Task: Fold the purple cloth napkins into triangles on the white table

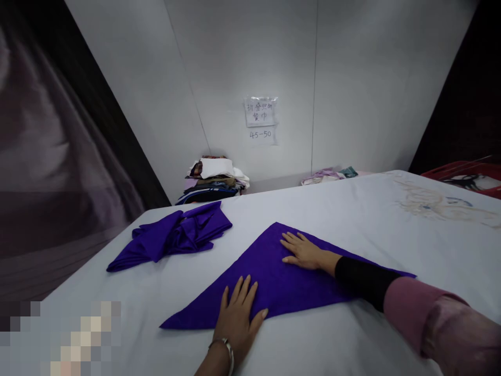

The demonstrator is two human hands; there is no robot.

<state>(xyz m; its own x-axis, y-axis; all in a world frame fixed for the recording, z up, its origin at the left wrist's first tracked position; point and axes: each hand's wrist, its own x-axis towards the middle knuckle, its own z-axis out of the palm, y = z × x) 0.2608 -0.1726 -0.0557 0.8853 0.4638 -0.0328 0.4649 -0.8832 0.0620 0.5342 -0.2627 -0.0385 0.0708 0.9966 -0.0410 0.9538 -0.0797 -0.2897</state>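
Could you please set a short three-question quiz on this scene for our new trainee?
1. What shape is the purple cloth touched by the left hand and the right hand?
2. True or false: the crumpled purple fabric lies to the left of that cloth.
3. On which side does the person wear the pale bracelet? A) left; B) right; C) both.

Key: 1. a triangle; 2. true; 3. A.
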